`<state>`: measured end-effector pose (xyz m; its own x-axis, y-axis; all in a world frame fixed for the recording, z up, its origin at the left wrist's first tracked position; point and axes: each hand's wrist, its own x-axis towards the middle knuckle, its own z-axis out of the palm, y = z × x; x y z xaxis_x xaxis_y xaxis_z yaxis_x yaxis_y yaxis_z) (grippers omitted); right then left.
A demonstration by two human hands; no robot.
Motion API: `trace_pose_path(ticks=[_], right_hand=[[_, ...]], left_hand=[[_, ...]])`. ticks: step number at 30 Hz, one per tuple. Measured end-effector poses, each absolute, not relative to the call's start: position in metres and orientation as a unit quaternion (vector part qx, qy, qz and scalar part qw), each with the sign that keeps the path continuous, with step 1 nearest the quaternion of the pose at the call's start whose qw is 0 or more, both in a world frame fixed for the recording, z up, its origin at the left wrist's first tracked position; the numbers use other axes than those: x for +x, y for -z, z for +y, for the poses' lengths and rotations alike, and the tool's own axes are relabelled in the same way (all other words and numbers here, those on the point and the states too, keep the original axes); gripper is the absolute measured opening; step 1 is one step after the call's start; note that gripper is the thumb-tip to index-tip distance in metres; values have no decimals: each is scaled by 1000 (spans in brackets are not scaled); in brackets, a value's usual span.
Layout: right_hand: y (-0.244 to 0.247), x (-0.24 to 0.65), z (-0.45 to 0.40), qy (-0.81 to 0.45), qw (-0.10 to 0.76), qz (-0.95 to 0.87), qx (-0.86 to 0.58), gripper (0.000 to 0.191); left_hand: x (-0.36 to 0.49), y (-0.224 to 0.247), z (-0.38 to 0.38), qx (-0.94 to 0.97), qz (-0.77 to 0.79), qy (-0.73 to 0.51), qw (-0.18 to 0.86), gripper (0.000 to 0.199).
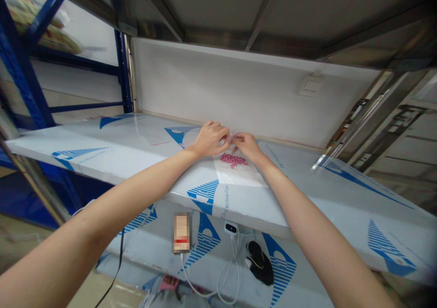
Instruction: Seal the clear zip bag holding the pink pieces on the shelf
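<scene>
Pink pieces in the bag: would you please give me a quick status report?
Left hand, right hand: fingers pinching top edge of clear plastic bag. Pink pieces inside. Bag flat on film-covered shelf.

The left arm (102,212) and the right arm (307,221) are bare and smooth, each a long, rounded form that narrows at the wrist and widens steadily toward the near edge of the view, where the left one runs out at the near left corner and the right one at the near right. The left hand (210,139) and the right hand (248,146) are bare too, with slim fingers and a soft, rounded outline, though their nails are too small to make out. Both arms show a plain, even surface, with no clear markings at this distance.
</scene>
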<state>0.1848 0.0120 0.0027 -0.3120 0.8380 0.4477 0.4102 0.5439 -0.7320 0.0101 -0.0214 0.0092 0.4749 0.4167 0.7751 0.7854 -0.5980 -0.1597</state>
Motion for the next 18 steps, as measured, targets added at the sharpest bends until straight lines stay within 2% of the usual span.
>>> trace_pose_path(ticks=[4, 5, 8, 13, 18], right_hand=[[-1, 192, 22, -253, 450, -766, -383, 18], [-1, 193, 23, -254, 447, -769, -380, 19], [-1, 195, 22, -252, 420, -779, -391, 17], [-6, 195, 16, -279, 414, -774, -390, 15], [-14, 194, 4, -308, 415, -763, -390, 12]], left_hand=[[9, -9, -18, -838, -325, 351, 261, 59], [8, -8, -16, -852, -315, 329, 256, 62], [5, -5, -12, -878, -304, 276, 247, 57], [3, -5, -9, -866, -313, 299, 249, 64], [3, -5, -8, -856, -327, 313, 249, 63]])
